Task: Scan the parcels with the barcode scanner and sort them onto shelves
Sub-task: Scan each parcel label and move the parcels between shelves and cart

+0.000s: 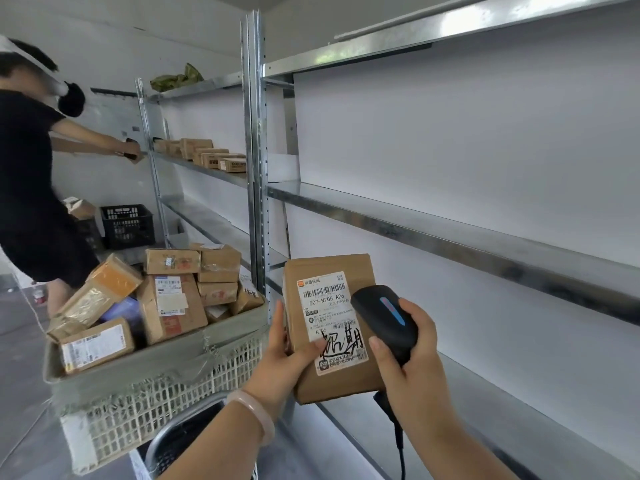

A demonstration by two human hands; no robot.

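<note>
Brown cardboard parcel (332, 327), white-labelled, clamped in left grip (284, 362); right grip (412, 355) clasps scanner (388, 317).

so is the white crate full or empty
Full: cardboard parcels heap above the rim of the white crate.

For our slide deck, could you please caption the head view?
Left hand holds a labelled parcel while the right hand aims a barcode scanner beside empty shelves.

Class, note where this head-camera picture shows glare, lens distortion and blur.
Head view: glare whitens the top shelf edge; the wide lens bows the shelves and upright post; the other person is blurred; the held parcel's label stays sharp.
</note>
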